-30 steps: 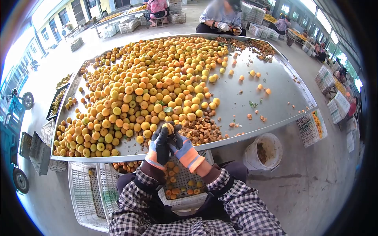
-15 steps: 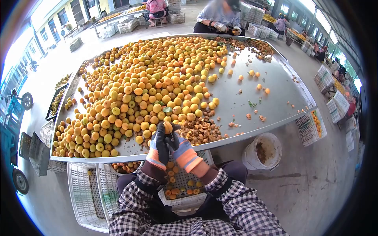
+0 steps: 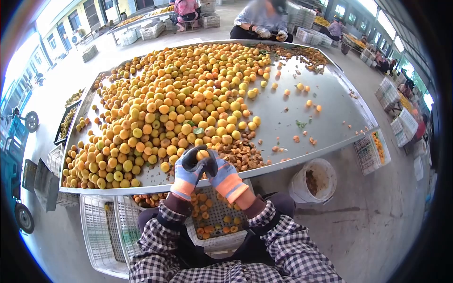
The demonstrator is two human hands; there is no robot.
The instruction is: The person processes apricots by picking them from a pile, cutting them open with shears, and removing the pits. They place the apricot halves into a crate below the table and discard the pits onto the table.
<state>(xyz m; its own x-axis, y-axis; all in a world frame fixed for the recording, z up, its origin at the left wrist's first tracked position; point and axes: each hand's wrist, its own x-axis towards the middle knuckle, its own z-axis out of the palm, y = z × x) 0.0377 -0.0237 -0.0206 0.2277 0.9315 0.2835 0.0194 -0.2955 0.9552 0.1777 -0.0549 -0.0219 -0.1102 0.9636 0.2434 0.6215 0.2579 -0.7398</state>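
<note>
My left hand [image 3: 188,170], in a grey, orange and black glove, is closed around an apricot [image 3: 202,154] above the near edge of the metal table [image 3: 325,115]. Against the same fruit presses my right hand [image 3: 222,173], gloved alike, with its fingers bent. Whether a small tool is between the fingers is hidden. Just beyond both hands lies a big heap of apricots [image 3: 165,108]. A pile of brown pits and scraps [image 3: 243,154] is right of my hands. Below them, a white crate [image 3: 217,243] between my legs holds apricot halves [image 3: 205,230].
A white bucket [image 3: 314,181] with brown residue stands right of my knees. To the left is a white basket [image 3: 99,236]. Another crate [image 3: 370,153] sits beyond the bucket. A gloved co-worker [image 3: 264,21] sits across the table.
My left hand has turned, so its back now shows, and the apricot sits slightly lower between both hands. The view has shifted slightly.
</note>
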